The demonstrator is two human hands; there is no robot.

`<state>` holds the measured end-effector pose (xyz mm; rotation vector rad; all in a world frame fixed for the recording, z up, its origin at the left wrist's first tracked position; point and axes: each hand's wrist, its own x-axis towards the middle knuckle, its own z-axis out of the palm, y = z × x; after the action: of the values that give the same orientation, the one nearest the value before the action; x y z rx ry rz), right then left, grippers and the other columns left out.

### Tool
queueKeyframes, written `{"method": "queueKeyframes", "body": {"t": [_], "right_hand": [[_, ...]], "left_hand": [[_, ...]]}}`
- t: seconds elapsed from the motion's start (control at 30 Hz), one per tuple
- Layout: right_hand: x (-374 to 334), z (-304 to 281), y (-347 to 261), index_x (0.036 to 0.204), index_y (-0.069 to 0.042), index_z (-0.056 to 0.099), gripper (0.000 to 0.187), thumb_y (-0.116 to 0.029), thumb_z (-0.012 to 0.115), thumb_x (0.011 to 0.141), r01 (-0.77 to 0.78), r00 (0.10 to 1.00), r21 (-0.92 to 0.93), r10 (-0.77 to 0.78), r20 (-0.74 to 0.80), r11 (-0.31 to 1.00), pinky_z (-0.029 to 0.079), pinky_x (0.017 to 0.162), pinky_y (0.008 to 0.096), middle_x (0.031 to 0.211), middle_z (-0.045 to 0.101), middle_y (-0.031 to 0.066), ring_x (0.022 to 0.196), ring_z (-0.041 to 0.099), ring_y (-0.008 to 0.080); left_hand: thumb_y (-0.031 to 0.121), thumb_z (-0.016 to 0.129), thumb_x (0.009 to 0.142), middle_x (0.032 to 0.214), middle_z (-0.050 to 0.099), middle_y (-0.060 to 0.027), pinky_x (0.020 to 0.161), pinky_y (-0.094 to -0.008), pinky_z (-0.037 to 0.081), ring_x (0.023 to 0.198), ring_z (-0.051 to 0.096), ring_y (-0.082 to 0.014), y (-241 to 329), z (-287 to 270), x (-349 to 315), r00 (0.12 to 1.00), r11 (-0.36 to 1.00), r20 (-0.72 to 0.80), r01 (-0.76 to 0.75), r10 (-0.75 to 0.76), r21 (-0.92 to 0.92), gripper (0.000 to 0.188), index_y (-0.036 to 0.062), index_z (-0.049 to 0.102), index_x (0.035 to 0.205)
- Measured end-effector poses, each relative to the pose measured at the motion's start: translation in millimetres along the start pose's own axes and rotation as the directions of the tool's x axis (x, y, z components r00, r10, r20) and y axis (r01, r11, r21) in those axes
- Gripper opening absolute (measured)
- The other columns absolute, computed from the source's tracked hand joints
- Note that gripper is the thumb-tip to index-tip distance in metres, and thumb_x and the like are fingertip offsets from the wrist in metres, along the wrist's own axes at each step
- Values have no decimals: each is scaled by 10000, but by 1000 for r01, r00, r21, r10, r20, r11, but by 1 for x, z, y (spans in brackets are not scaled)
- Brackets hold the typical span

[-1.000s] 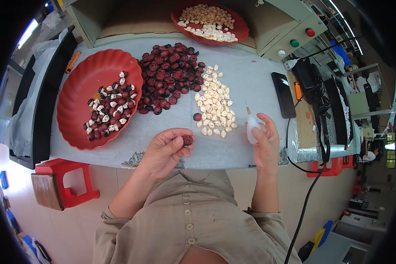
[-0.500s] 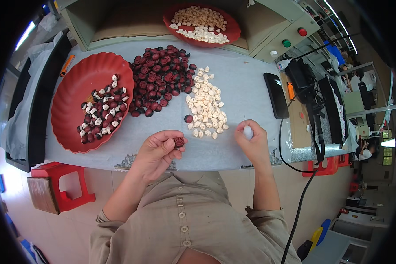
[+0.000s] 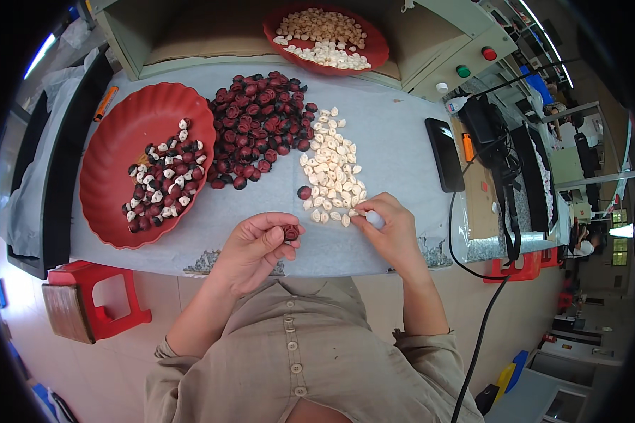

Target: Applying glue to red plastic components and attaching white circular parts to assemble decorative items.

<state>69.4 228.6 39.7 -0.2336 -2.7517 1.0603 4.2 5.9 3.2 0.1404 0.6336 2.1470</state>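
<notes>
Pinched between the thumb and fingers of my left hand (image 3: 255, 247) is a dark red rose-shaped piece (image 3: 291, 233), held above the table's near edge. My right hand (image 3: 394, 229) is closed around a small white bottle (image 3: 375, 219), mostly hidden in the palm. The fingertips of that hand reach the near right edge of a patch of cream shell-shaped pieces (image 3: 331, 163); whether they grip one is hard to make out. Left of this patch lies a heap of dark red and black rose-shaped pieces (image 3: 254, 120). One loose dark red piece (image 3: 304, 192) rests against the cream ones.
A red scalloped dish (image 3: 109, 169) at left holds joined red and white pieces. Another red dish (image 3: 377, 55) with cream pieces sits in the open cabinet (image 3: 190, 35). At right lie a phone (image 3: 444, 154), black cables (image 3: 466, 264) and an orange marker (image 3: 467, 146).
My right hand has moved left with the white bottle, to the edge of the cream pieces. The left hand stays nearly still with its red piece.
</notes>
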Motion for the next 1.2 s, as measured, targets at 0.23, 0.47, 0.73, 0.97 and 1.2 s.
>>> {"method": "queueKeyframes", "body": {"t": [0.23,0.47,0.73,0.97,1.2], "right_hand": [[-4,-7,-3,806,9,570,125,-34,612,696,-203,977,456,209,38,866,419,608,216,757,572,53,647,528,106],[0,11,-14,899,25,523,163,-44,545,753,-294,950,856,228,213,425,434,553,238,735,553,84,617,532,136],[5,24,-31,854,21,532,137,-70,540,753,-306,926,910,310,216,280,421,509,254,714,552,93,555,501,126],[-3,34,-40,889,23,552,144,-11,553,748,-288,952,852,230,203,437,398,514,186,712,562,70,588,496,75],[-8,35,-47,884,8,579,153,-8,595,733,-201,979,748,107,172,632,419,667,199,767,578,34,718,523,77]], "left_hand": [[87,504,815,928,564,-117,641,-228,474,778,563,-140,0,0,0,1000,1000,13,-4,4,-13,217,-18,520,1005],[92,514,810,923,566,-112,644,-231,468,774,560,-139,0,3,1,1000,1000,1,10,-10,2,217,-16,524,999],[96,520,808,915,567,-96,646,-232,466,769,557,-143,0,2,0,1000,1000,-7,12,-13,-19,217,-10,528,996],[87,517,809,912,568,-90,654,-234,468,769,556,-145,-1,3,2,1000,1000,-14,5,-5,-8,212,-6,529,1000],[111,546,791,875,577,-98,608,-227,474,749,567,-153,-3,6,3,998,1000,-59,7,-5,30,223,-8,536,979]]}}
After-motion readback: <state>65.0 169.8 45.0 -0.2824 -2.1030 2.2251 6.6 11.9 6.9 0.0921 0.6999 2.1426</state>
